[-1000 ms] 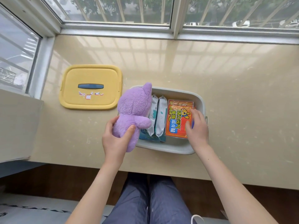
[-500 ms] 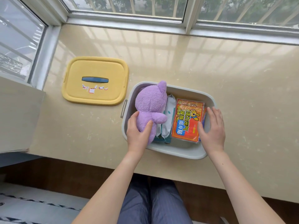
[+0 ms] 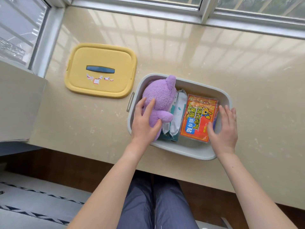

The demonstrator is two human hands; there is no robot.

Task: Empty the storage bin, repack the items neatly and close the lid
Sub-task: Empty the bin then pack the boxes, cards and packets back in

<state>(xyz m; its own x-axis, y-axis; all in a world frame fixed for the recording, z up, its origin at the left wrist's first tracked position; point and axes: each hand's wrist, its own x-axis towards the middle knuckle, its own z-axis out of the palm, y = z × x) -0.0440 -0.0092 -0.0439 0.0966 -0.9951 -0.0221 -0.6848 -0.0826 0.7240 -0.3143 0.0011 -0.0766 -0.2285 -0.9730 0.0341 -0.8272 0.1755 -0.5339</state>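
Note:
A grey storage bin (image 3: 186, 150) stands near the front edge of the beige sill. Inside it, a purple plush toy (image 3: 160, 95) fills the left side, white wipe packs (image 3: 177, 116) stand in the middle, and orange-red heat-patch packets (image 3: 198, 116) lie on the right. My left hand (image 3: 144, 121) presses the plush down, fingers spread over its body. My right hand (image 3: 222, 126) rests with straight fingers on the right edge of the packets. The yellow lid (image 3: 100, 55) with a dark blue handle lies flat on the sill, left of the bin.
A window frame (image 3: 204, 14) runs along the back, and another window (image 3: 44, 35) closes the left side. A beige panel (image 3: 18, 103) juts in at left. The sill's front edge (image 3: 92, 150) is just below the bin; my legs (image 3: 156, 200) are beneath it.
The plush toy has gone from the bin's left rim down into the bin, with my left hand pushing it. My right hand slid to the packets' right edge.

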